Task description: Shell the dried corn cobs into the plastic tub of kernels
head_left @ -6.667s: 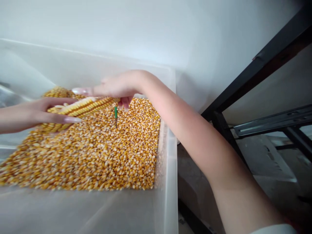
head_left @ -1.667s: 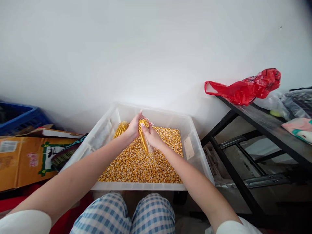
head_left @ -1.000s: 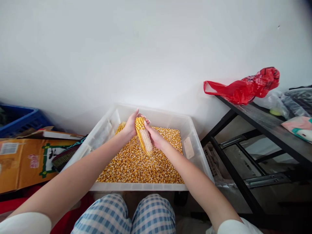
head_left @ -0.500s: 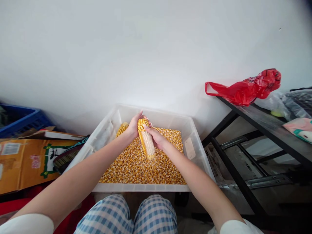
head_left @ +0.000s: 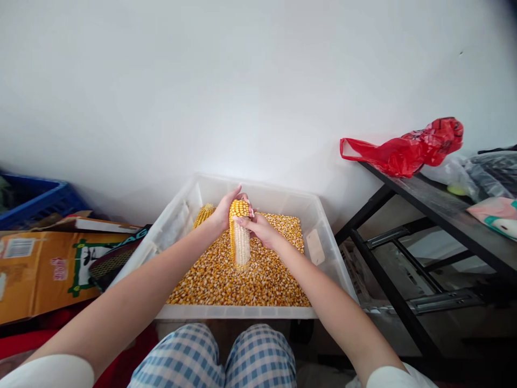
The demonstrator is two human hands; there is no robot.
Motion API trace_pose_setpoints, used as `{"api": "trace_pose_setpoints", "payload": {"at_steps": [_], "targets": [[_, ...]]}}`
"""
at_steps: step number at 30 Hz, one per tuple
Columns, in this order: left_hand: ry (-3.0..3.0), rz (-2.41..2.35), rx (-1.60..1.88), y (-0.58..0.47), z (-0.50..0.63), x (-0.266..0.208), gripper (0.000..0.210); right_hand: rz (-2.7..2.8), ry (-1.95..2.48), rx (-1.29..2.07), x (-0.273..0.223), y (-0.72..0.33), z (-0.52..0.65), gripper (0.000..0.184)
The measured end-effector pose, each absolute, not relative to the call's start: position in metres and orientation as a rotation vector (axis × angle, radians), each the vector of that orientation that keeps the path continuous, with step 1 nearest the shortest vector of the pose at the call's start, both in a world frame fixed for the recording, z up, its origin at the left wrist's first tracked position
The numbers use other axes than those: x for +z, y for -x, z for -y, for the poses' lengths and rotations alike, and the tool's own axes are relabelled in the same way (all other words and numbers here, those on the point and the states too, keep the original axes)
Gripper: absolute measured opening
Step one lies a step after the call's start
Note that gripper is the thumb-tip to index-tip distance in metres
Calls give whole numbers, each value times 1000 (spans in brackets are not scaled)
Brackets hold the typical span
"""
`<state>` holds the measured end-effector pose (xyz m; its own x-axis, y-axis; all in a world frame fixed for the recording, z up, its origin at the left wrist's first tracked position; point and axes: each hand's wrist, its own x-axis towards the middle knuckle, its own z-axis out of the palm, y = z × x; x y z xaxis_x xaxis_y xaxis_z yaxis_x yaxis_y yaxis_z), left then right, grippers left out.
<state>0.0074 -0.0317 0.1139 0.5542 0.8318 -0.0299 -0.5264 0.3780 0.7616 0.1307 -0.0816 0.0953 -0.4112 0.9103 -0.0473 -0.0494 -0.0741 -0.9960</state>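
Observation:
A corn cob [head_left: 241, 242] is held over the loose kernels [head_left: 258, 288] in a clear plastic bin [head_left: 234, 311]. Its near side is stripped pale, while yellow kernels cover the top end and the left edge. My left hand [head_left: 225, 210] is wrapped round the upper left of the cob, its fingers partly hidden behind it. My right hand [head_left: 260, 227] grips from the right, with the thumb pressed on the cob at the border of the yellow kernels. Another yellow corn cob [head_left: 204, 214] lies at the bin's back left, partly covered by my left hand and forearm.
Left of the bin are a cardboard box [head_left: 44, 269], a dark mesh bag [head_left: 117, 258] and a blue crate [head_left: 40, 202]. On the right stands a black metal-framed table [head_left: 448, 207] with a red plastic bag [head_left: 412, 151] on it. A white wall [head_left: 258, 86] rises behind.
The cob has turned more upright, its lower end swinging slightly left. My right thumb has shifted a little down and left along it. Both hands keep hold.

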Motion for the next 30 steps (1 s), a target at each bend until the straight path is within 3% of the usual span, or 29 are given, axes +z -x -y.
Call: {"api": "trace_pose_setpoints", "payload": {"at_steps": [7,18,30], "targets": [[-763,-443,868,-9,30,111,41,1404,1106,1653,96,-129,80,48],[-775,-387,871,-8,32,113,36,1510,1011,1536,97,-132,78,38],[-719,-375,829,-7,28,108,37,1430,1079,1579,98,-130,77,44]]}}
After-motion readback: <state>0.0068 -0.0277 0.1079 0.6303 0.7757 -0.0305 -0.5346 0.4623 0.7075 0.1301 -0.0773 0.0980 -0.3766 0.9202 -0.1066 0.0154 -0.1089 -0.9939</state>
